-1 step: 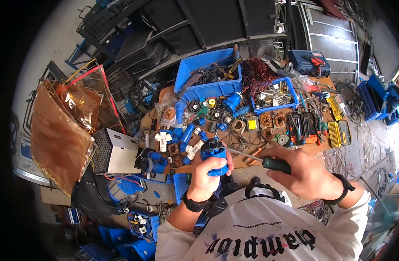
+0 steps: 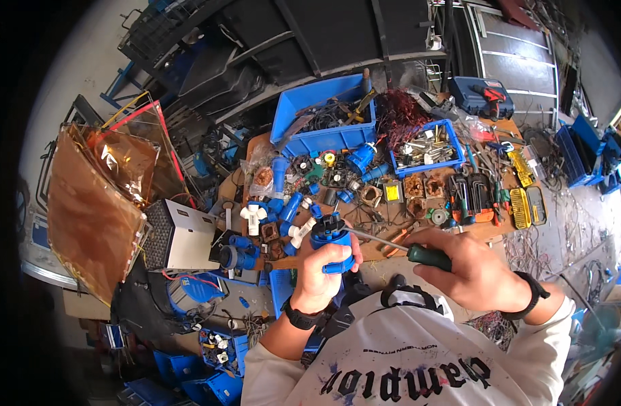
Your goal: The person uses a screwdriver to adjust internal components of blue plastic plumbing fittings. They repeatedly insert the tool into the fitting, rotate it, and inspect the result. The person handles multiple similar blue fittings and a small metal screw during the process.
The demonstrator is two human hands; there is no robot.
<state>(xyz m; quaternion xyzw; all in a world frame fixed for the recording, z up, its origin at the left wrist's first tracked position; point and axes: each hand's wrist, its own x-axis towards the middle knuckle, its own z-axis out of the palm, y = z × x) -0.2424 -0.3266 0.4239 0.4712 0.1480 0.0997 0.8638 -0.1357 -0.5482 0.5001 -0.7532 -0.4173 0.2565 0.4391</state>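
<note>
My left hand point(image 2: 324, 277) grips a blue cylindrical plug housing point(image 2: 334, 247) with a black insert at its top. My right hand point(image 2: 473, 277) holds a screwdriver by its dark green handle point(image 2: 429, 256); the long steel shaft point(image 2: 378, 238) reaches to the housing's black top part, where its tip is too small to see exactly. Just left of my left hand lie white fittings point(image 2: 297, 237) and blue connector parts point(image 2: 236, 247) on the wooden workbench point(image 2: 493, 230). Orange-handled pliers point(image 2: 391, 249) lie beside the screwdriver shaft.
A large blue bin point(image 2: 303, 145) of cables and a blue tray point(image 2: 425, 162) of metal parts sit behind. A drill case point(image 2: 466, 95), yellow bit holders point(image 2: 521, 210) and hand tools fill the right. Copper-coloured sheets point(image 2: 87, 210) and a white box point(image 2: 188, 233) stand left; bins and wires lie below.
</note>
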